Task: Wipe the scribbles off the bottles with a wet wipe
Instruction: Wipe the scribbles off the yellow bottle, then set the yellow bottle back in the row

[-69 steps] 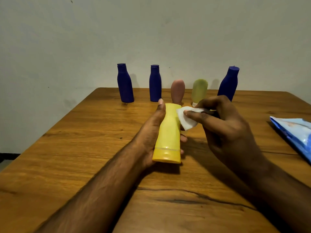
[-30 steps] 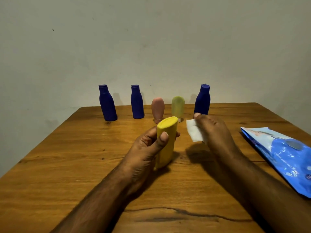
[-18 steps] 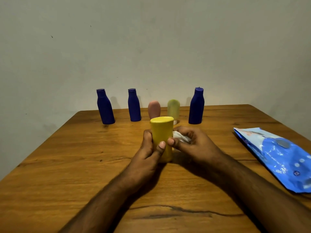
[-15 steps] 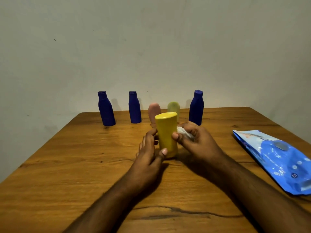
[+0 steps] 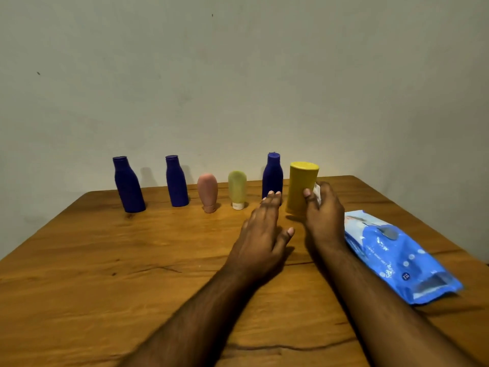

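Yellow bottle [image 5: 301, 188] stands gripped in my right hand [image 5: 321, 211] with the wet wipe [image 5: 317, 194]; left hand [image 5: 264, 234] loose, empty; 5 bottles beyond my fingertips look untouched

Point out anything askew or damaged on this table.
Nothing spilled or broken. The leftmost blue bottle seems to lean, perhaps lens distortion. The tabletop has a dark crack near its front edge.

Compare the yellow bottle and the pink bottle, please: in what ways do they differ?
The yellow bottle is taller and wider than the pink bottle. The right hand holds the yellow one with a wet wipe; the pink one stands untouched in the row. Both stand upright, cap end down, on the table.
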